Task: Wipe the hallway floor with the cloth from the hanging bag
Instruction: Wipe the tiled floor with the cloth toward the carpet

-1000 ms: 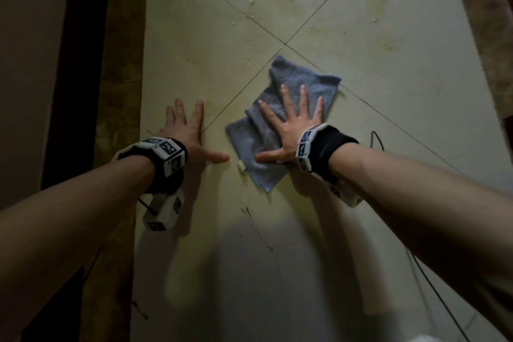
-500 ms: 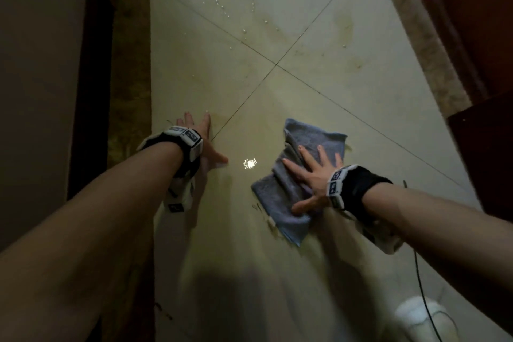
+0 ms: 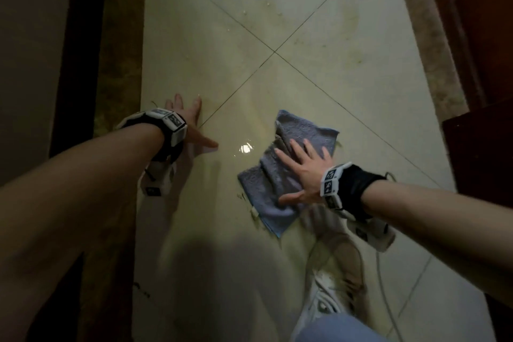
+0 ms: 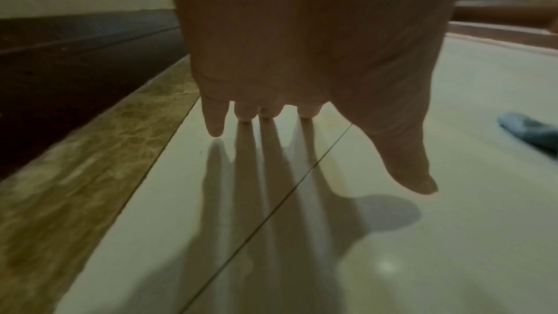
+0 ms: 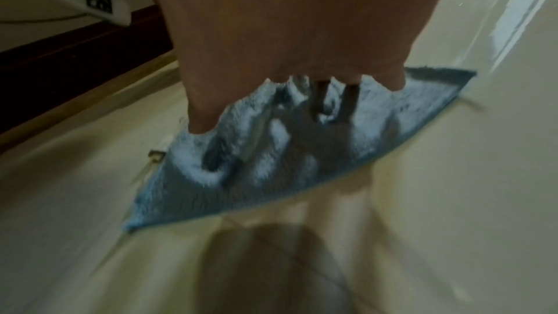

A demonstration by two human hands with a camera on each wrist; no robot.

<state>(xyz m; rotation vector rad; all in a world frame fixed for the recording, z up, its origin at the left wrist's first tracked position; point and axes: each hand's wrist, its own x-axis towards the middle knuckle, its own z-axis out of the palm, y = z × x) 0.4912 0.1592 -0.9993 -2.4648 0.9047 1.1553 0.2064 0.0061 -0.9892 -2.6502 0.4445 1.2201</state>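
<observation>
my right hand (image 3: 305,175) lies flat on the blue cloth (image 3: 286,172), fingers spread and straight, pressing it to the tiled floor (image 3: 347,108). the cloth's long axis runs diagonally, far corner up-right, near corner toward my shoe (image 3: 330,294). my left hand (image 3: 188,122) braces beside it, fingers straight on bare tile. the hanging bag isn't in view.

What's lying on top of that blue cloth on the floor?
The right hand presses flat on the blue cloth, fingers spread. The cloth lies on the tiled floor; the tile directly beneath it is covered.
</observation>
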